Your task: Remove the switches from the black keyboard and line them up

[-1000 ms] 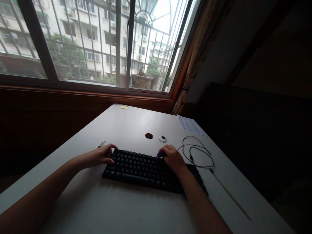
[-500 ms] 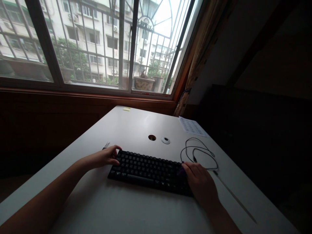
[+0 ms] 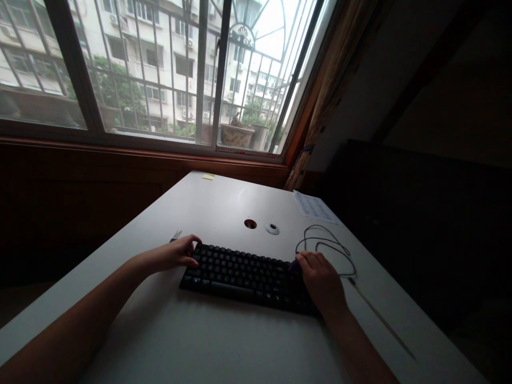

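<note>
A black keyboard (image 3: 240, 274) lies at a slant on the white table (image 3: 192, 336), its keys facing up. My left hand (image 3: 184, 253) holds its left end, with the index finger at the far corner and the thumb by the near keys. Over the right end rests my right hand (image 3: 322, 280), fingers closed on a small dark purple object (image 3: 295, 266) that touches the keys near the far edge. Most of this object is hidden, so its kind is unclear. The keyboard's right end is partly covered by this hand.
A thin black cable (image 3: 332, 242) lies coiled at the right, near a long thin stick (image 3: 384, 320). Farther back are a round hole (image 3: 250, 224), a white ring cover (image 3: 272, 229), a printed sheet (image 3: 316, 206) and yellow sticky notes (image 3: 208, 176). A small tool (image 3: 176, 236) lies behind my left hand.
My right hand has moved away from me and slightly left, taking the purple object toward the keyboard's far edge. My left hand keeps its hold.
</note>
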Tool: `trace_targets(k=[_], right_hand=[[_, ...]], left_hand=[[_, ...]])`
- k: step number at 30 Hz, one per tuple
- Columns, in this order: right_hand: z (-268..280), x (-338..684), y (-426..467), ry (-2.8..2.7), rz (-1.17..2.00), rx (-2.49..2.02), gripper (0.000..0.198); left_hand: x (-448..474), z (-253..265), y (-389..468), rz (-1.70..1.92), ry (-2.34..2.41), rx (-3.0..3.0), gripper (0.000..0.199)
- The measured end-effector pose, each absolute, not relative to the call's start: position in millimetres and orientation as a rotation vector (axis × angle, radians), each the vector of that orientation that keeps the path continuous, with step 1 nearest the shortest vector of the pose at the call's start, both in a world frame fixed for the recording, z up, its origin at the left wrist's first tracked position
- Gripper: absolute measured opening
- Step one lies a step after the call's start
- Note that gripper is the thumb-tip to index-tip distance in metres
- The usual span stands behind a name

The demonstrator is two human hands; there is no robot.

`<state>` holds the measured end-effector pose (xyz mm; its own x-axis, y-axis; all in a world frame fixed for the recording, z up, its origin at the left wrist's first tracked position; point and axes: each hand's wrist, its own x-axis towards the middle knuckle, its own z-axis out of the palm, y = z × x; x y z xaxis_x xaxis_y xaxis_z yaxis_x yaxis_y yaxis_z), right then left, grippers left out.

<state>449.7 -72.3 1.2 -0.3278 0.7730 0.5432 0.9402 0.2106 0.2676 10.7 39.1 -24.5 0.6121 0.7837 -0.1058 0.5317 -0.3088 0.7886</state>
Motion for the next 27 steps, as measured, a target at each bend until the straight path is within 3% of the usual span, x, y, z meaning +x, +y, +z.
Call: trace_targets(k=[3, 9, 12, 17, 27], right_hand=[[9, 453, -56, -2.107, -0.648, -1.593, 0.034], [-2, 426, -22, -2.018, 0.197, -1.418, 0.033], [-10, 415, -16, -2.066, 0.41, -1.339, 0.033], [-18, 415, -13, -2.022, 0.459, -1.322, 0.035], [-30, 414, -14, -1.707, 0.332, -1.444, 0.015]], left_hand=[[12, -20, 37, 0.371, 1.044, 1.991, 0.058], [12, -16, 35, 0.376, 1.036, 1.992, 0.058], [12, -15, 34, 0.378, 1.037, 1.987, 0.056], [12, -17, 34, 0.38, 1.043, 1.964, 0.057], [9, -23, 38, 0.382, 1.047, 1.995, 0.057]])
